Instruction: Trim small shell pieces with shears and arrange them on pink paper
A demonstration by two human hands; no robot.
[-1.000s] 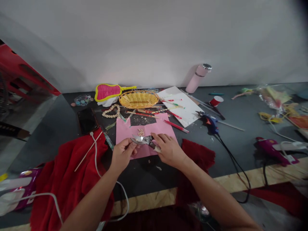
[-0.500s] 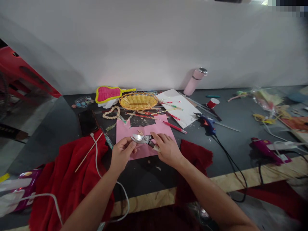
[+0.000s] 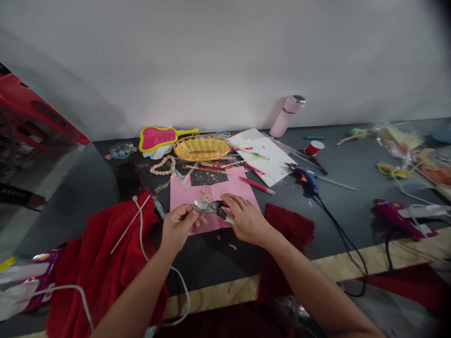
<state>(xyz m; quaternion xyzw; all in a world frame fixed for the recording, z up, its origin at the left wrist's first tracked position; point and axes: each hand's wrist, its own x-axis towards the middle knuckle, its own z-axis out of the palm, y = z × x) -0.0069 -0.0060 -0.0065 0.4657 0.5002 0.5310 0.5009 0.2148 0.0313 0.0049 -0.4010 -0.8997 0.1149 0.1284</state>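
Note:
My right hand (image 3: 246,219) is closed around the handles of metal pruning shears (image 3: 208,207), whose blades point left. My left hand (image 3: 179,227) is at the blade tips with thumb and fingers pinched; what it holds is too small to make out. Both hands are over a pink paper sheet (image 3: 243,188). A small pile of pale cut pieces (image 3: 206,195) lies on the sheet just beyond the blades.
Behind the sheet are a yellow woven basket (image 3: 202,148), a heart-shaped beaded piece (image 3: 162,165) and a pink bottle (image 3: 286,116). A blue glue gun (image 3: 307,180) with a black cable lies right. Red cloth (image 3: 102,249) covers the left front.
The shears have turned slightly and dropped a little toward me, showing more of the pale pile. My fingers remain near the blades. The view has shifted slightly.

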